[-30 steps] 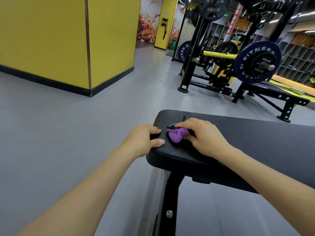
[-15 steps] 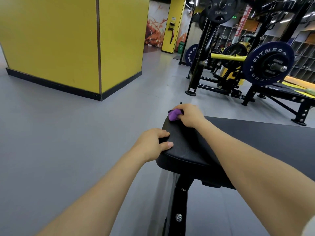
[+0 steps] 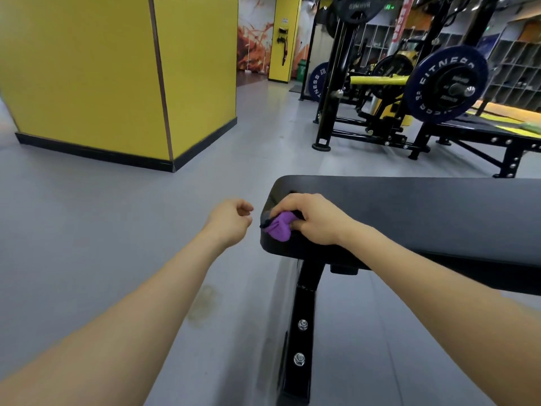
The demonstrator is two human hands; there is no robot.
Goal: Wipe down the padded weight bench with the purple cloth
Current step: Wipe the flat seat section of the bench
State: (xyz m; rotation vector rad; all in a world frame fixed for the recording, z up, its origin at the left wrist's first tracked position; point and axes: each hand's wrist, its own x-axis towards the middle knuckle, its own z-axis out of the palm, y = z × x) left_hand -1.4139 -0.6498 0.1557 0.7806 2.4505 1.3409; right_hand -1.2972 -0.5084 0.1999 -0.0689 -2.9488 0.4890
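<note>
The black padded weight bench [image 3: 415, 209] runs from the middle of the view off to the right, standing on a black steel leg [image 3: 301, 323]. My right hand [image 3: 313, 219] grips the bunched purple cloth [image 3: 280, 228] and presses it against the near left corner of the pad. My left hand [image 3: 231, 221] hangs in the air just left of the bench end, off the pad, its fingers loosely curled and holding nothing.
A yellow pillar [image 3: 123, 80] with a black skirting stands at the back left. Behind the bench is a black rack with a loaded barbell and a blue plate [image 3: 448, 83]. Grey floor [image 3: 87, 230] lies to the left, with a dull stain [image 3: 205, 303] near the bench leg.
My left hand has let go of the bench end and lifted off to the left. My right hand has drawn the cloth from the far edge back to the near corner.
</note>
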